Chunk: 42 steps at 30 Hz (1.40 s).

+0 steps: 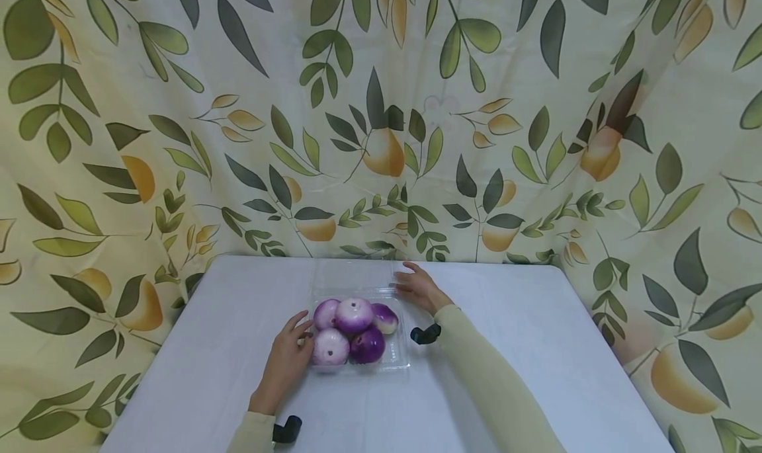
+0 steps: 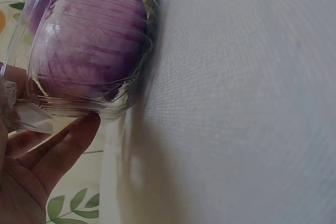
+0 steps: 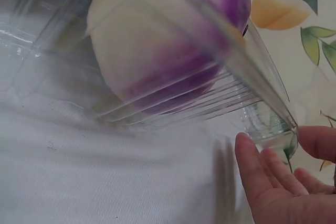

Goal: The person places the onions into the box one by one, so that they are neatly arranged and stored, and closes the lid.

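A clear plastic clamshell container (image 1: 395, 357) lies on the table with its lid (image 1: 351, 274) folded back toward the far edge. Several round purple-and-white vegetables (image 1: 354, 315), onion-like in look, are heaped in it. My left hand (image 1: 288, 354) holds the container's left side. In the left wrist view, its fingers (image 2: 68, 150) lie against the clear corner beside one streaked vegetable (image 2: 92, 35). At the far right corner, near the lid's hinge, is my right hand (image 1: 419, 288). The right wrist view has its thumb (image 3: 315, 140) and fingers on either side of the clear corner.
The table (image 1: 506, 347) wears a white cloth. Behind and beside it hangs a curtain (image 1: 381, 122) patterned with leaves and fruit. A black strap-like device (image 1: 425, 334) is at the right wrist, another (image 1: 288, 430) at the left.
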Tool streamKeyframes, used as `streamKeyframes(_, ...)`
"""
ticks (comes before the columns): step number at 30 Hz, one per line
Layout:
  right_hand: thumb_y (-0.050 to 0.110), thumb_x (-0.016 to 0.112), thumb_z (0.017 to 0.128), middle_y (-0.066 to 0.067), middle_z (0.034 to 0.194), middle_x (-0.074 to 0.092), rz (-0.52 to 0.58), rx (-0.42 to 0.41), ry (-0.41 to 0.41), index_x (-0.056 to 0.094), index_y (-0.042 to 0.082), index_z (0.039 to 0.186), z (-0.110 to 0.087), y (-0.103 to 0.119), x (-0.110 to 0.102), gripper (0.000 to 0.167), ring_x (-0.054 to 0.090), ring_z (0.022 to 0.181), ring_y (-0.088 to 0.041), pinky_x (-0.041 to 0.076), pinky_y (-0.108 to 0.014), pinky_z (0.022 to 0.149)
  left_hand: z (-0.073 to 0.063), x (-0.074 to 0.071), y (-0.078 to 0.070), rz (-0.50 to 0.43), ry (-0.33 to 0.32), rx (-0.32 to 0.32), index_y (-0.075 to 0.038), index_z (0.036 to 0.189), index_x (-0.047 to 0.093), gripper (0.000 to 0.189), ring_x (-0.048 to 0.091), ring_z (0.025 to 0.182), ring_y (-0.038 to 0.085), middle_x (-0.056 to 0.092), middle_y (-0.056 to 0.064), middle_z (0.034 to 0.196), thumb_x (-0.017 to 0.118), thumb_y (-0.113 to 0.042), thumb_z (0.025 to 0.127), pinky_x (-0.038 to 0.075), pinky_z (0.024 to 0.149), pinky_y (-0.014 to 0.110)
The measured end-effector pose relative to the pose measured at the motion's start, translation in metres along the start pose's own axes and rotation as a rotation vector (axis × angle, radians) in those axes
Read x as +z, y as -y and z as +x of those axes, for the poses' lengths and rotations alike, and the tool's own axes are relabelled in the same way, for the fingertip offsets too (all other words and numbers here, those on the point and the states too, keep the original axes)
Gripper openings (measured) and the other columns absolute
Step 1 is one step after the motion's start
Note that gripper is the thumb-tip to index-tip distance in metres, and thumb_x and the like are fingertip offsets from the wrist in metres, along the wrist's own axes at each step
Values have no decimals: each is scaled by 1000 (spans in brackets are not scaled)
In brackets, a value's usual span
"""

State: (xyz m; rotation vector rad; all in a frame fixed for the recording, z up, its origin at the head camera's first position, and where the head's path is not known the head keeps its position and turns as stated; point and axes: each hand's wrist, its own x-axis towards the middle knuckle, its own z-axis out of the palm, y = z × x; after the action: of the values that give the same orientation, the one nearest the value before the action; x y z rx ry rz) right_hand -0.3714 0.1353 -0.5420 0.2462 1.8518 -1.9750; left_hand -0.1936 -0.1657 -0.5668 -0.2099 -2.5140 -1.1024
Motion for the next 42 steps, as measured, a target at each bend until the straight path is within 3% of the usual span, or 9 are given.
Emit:
streamKeyframes(3,9,51,100,-22,149,41,19,2,12,25,10,155,-1,-3,0,61,58,119,-33,53,-32,96,-2,2,1,-3,-4,13,5,116,68,33,73,90,22,58,17,137,61,4,84,60,72,33)
streamKeyframes(7,6,48,101,-20,155,36,27,-25,53,29,6,153,-5,-3,-1,56,55,126,-36,54,-29,92,-3,2,1,-10,-8,13,5,116,68,33,73,90,22,58,17,137,61,4,84,61,72,33)
streamKeyframes(13,6,48,101,-20,156,36,15,-65,77,28,5,153,-8,2,-3,56,64,109,-23,55,-25,82,-3,1,-1,13,-28,24,5,116,68,33,73,89,22,59,15,136,60,3,84,60,71,32)
streamKeyframes(22,2,49,99,-23,154,37,-9,-75,65,32,-3,150,-6,-1,-4,54,66,100,-17,55,-21,80,-4,0,-1,3,-11,21,6,116,68,33,73,90,23,58,17,136,61,5,83,61,73,35)
streamKeyframes(33,-3,50,95,-23,151,42,-81,-107,15,33,-4,148,-11,6,1,56,65,105,-23,55,-37,95,-3,-1,-5,-6,-16,15,7,116,68,33,73,91,24,58,17,137,60,5,84,61,73,35)
streamKeyframes(42,-4,51,93,-22,147,47,-133,-134,-31,37,-2,147,-16,5,4,56,63,114,-30,58,-37,92,-6,-1,-4,0,-11,9,6,116,68,33,73,91,25,58,16,137,61,5,83,61,74,37)
